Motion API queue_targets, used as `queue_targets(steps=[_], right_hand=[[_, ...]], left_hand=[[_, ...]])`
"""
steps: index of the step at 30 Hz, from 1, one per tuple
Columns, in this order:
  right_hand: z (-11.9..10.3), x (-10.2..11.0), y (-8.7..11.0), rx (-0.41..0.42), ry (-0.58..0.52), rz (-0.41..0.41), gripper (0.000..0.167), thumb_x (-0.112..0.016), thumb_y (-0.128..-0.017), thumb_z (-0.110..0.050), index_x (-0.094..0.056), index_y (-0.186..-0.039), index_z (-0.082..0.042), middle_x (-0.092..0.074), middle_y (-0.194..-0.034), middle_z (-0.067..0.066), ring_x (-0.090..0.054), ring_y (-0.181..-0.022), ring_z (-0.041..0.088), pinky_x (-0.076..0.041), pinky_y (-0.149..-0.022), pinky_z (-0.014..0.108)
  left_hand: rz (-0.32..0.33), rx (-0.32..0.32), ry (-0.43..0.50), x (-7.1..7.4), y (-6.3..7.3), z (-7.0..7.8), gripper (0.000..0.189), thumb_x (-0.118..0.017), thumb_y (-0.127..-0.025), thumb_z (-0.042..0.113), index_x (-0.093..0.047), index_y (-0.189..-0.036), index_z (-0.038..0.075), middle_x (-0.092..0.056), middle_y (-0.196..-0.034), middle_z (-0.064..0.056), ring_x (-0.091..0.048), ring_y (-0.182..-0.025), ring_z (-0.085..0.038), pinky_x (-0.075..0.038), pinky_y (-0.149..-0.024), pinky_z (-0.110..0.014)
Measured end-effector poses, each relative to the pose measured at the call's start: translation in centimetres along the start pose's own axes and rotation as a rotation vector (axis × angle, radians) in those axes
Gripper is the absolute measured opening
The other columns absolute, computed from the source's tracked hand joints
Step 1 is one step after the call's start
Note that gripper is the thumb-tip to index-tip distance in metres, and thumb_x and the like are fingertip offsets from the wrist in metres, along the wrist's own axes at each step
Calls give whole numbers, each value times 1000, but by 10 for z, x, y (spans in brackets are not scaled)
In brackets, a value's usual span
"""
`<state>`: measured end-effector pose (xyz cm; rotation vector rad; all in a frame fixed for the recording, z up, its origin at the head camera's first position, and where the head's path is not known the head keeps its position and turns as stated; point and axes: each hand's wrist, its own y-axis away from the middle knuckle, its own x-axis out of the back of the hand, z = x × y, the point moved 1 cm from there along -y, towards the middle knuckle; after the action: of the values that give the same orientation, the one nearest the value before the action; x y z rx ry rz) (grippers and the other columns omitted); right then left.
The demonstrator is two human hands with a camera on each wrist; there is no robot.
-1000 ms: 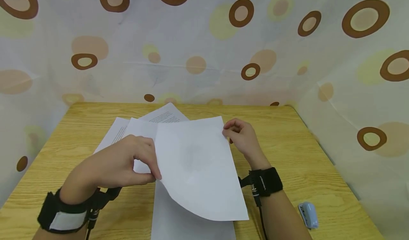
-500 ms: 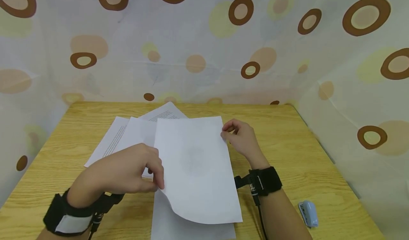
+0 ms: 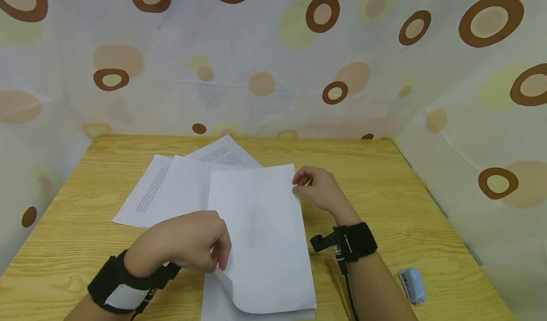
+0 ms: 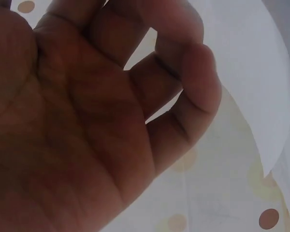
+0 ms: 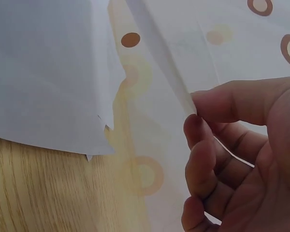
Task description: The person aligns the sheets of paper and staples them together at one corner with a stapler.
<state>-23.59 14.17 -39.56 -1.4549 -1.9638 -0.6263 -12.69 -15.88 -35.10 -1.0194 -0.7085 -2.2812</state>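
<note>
A blank white sheet of paper (image 3: 260,235) is held up over the middle of the table, its lower left corner curling upward. At its lower left edge my left hand (image 3: 192,240) pinches it; the left wrist view shows the palm with the fingers bent, and the sheet beyond them. My right hand (image 3: 320,190) pinches the upper right edge, and in the right wrist view the paper's thin edge sits between thumb and index finger. Beneath the held sheet shows another white sheet (image 3: 212,304), mostly covered.
Several papers lie fanned out at the back left, with a printed page (image 3: 147,200) at the left and another printed page (image 3: 224,154) behind. A small light-blue stapler (image 3: 412,285) stands at the right on the wooden table (image 3: 384,207). A patterned curtain (image 3: 265,41) hangs behind.
The held sheet has come down toward the table's front and lies flatter over the sheet beneath. My left hand has moved down and rightward; my right hand has shifted slightly down, still pinching the edge.
</note>
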Motion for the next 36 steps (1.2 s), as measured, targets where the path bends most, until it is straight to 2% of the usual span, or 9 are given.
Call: queue_targets(steps=[6, 21, 26, 36], right_hand=[[0, -1, 0, -7, 23, -37, 11, -71, -92, -15, -70, -103, -13, -67, -94, 6, -55, -79, 23, -45, -66, 33], [6, -10, -3, -63, 60, -127, 10, -74, -92, -13, -68, -100, -13, -65, -93, 6, -54, -76, 22, -43, -62, 32], [7, -13, -4, -75, 73, -132, 11, -75, -91, -12, -68, -100, -12, -64, -92, 6, -55, -78, 22, -45, -64, 31], [7, -18, -4, -108, 109, -130, 11, -76, -90, -10, -68, -98, -10, -64, -89, 7, -56, -76, 21, -46, -62, 30]], left_hand=[[-23, 22, -1, -3, -2, 1, 39, -75, -67, -7, -72, -61, 31, -57, -56, 16, -52, -65, -3, -44, -57, -23], [-84, 140, -41, -23, -14, 4, 39, -81, -65, -9, -72, -62, 29, -61, -60, 10, -54, -66, -7, -46, -61, -27], [-96, 166, -47, -30, -19, 2, 36, -83, -64, -6, -73, -62, 28, -61, -58, 9, -54, -64, -7, -45, -59, -28], [-131, 260, -58, -40, -25, -1, 35, -89, -64, -3, -74, -63, 28, -63, -61, 8, -54, -65, -10, -46, -60, -30]])
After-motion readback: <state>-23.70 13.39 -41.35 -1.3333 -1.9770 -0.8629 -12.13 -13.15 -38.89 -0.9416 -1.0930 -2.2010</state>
